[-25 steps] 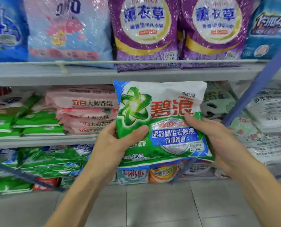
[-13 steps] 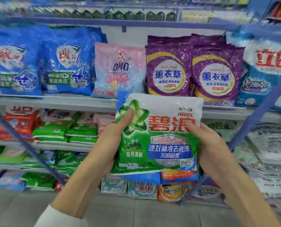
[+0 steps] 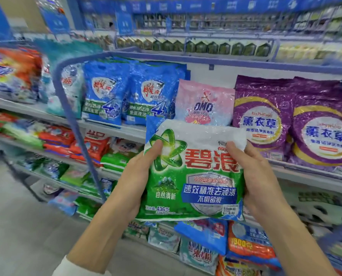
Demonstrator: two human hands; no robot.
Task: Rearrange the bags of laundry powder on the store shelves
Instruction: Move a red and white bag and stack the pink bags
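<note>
Head view: store shelves (image 3: 134, 127) fill the scene, and the green bag (image 3: 192, 176) is held in front of them at centre. Left grip (image 3: 132, 180) at its 9 o'clock and right grip (image 3: 260, 176) at 3 o'clock clasp its sides. Best to keep it upright, label outward, when shelving.

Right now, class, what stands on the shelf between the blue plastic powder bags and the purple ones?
A pink plastic OMO bag, upright, in the head view.

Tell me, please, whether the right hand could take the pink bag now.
Probably not yet: the right hand grips the green bag; otherwise the pink bag stands at the shelf front, unblocked.
</note>
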